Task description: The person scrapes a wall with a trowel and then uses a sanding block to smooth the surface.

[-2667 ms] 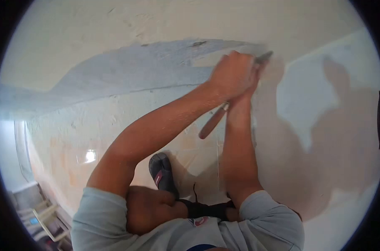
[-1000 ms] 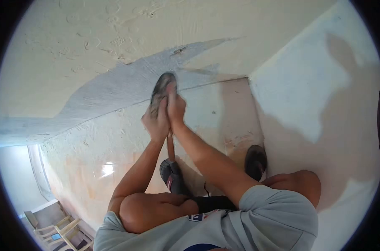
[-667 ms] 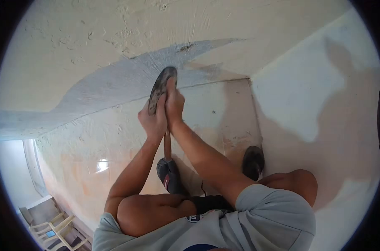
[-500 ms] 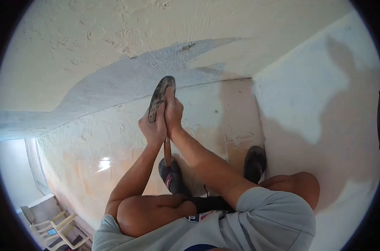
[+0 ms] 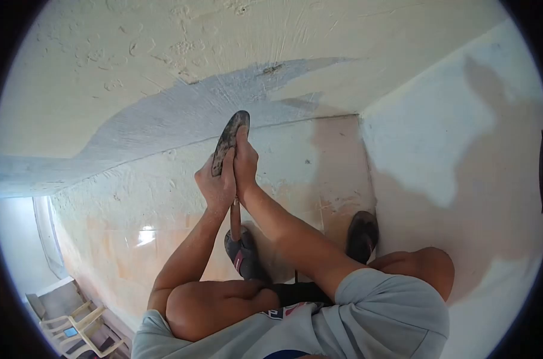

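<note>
A dark, scuffed tool with an oval blade point(image 5: 228, 140) is held in both hands, its brown handle point(image 5: 235, 220) trailing down toward my body. My left hand point(image 5: 216, 184) is closed around its lower end, thumb lying along the blade. Just to the right and a little higher, my right hand point(image 5: 245, 160) grips it too, thumb pressed on the dark face. The blade's tip is up close against the lower wall point(image 5: 181, 116), where a grey patch shows beneath the cream coating.
My shoes point(image 5: 363, 235) are on the dusty, stained floor point(image 5: 128, 239). A white side wall point(image 5: 415, 143) meets the scraped wall at right, carrying a shadow. Pale plastic chairs point(image 5: 86, 326) stand at the lower left near a doorway point(image 5: 50, 239).
Both hands and the tool have shifted slightly left in view, the handle's lower end swinging a little left. The grip stays the same.
</note>
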{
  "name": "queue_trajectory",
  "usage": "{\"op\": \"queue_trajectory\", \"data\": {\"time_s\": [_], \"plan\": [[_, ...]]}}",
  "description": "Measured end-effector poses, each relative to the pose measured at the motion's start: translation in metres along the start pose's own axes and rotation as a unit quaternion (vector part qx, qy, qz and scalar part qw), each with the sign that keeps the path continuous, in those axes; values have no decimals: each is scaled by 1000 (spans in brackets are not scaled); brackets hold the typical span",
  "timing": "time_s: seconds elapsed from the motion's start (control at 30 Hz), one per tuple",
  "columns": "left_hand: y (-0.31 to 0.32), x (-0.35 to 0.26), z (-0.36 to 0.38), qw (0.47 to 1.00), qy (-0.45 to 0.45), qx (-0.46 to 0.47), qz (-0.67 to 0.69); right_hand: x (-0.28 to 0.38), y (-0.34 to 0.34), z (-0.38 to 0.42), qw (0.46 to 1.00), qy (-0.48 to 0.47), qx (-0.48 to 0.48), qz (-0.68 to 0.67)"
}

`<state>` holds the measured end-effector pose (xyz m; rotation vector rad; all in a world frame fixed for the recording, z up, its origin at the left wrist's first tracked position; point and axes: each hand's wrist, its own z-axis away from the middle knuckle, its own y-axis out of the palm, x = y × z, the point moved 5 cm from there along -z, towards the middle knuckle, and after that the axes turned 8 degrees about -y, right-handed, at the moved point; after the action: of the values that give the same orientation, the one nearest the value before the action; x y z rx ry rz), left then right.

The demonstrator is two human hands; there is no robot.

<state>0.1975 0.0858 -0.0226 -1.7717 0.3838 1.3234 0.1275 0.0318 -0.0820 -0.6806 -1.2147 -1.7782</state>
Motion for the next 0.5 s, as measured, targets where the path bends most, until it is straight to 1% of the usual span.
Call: {"op": "queue_trajectory", "data": {"time_s": [0.03, 0.07, 0.1, 0.13, 0.17, 0.2, 0.23, 0.27, 0.3, 0.33, 0.37, 0.4, 0.47, 0.5], "plan": [[3, -2, 2, 999, 24, -12, 22, -4, -3, 2, 1000, 8, -6, 3], [12, -6, 2, 999, 45, -19, 7, 0, -9, -5, 999, -20, -18, 44], [23, -20, -6, 997, 68, -26, -6, 14, -13, -21, 999, -37, -9, 38], [38, -37, -19, 997, 77, 11, -5, 29, -18, -38, 998, -54, -1, 31], [49, -52, -24, 997, 68, 34, 22, 48, -20, -46, 996, -85, 8, -19], [57, -59, -25, 995, 57, 58, 52, 55, -24, -47, 996, -85, 6, -13], [61, -53, -20, 992, 80, 59, 74, 61, -29, -46, 996, -77, -5, -33], [62, -53, -20, 992, 80, 61, 76, 65, -30, -46, 996, -72, -15, -57], [59, -53, -20, 993, 83, 51, 61, 63, -27, -44, 995, -62, -32, -66], [54, -51, -17, 995, 82, 39, 46, 54, -26, -42, 997, -60, -17, -44], [46, -44, -15, 997, 57, 42, 20, 46, -23, -39, 998, -59, -1, -21], [37, -39, -11, 997, 60, 40, 21, 38, -20, -33, 998, -28, -22, 49], [18, -19, -3, 1000, 19, -11, 3, 16, -11, -14, 998, -25, -2, 55], [13, -12, 0, 1000, 21, -13, -1, 6, -6, -5, 1000, 5, -2, 10]]}}
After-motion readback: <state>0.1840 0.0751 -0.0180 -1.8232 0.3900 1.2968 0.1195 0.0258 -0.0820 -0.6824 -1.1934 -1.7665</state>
